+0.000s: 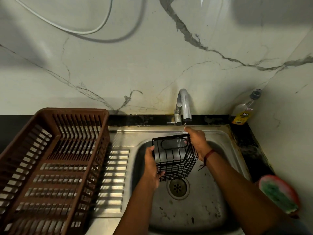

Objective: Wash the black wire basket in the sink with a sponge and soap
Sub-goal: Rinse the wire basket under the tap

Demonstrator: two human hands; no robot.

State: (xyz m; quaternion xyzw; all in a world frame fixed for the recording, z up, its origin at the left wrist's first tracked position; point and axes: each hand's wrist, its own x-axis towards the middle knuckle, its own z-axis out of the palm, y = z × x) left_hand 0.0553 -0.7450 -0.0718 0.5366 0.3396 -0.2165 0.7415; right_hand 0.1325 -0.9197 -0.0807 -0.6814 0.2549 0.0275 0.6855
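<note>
Marble-veined wall panels back the steel sink [211, 217] I'm looking down into, with a brown dish rack [72, 110] on the drainboard to my left. The black wire basket [176, 160] hangs between both hands above the basin, just over the drain [177, 187]. It is tilted, with its far upper corner up under the faucet [184, 106], where a thin stream runs.

My left hand [152, 165] is wrapped round the near left side of the basket. My right hand [198, 141] clasps the far right corner, right below the spout. The basket's long axis, as far as I can judge, runs from the tap end down toward the drain.

What matters next is the sponge [279, 194]. It lies off to the right on the counter edge, beside my right forearm and well apart from the basket. The soap bottle [243, 111] stands in the far right corner (also the right hand's side). So I judge that the right hand should let go and reach for them, while the left alone keeps the basket over the basin.
</note>
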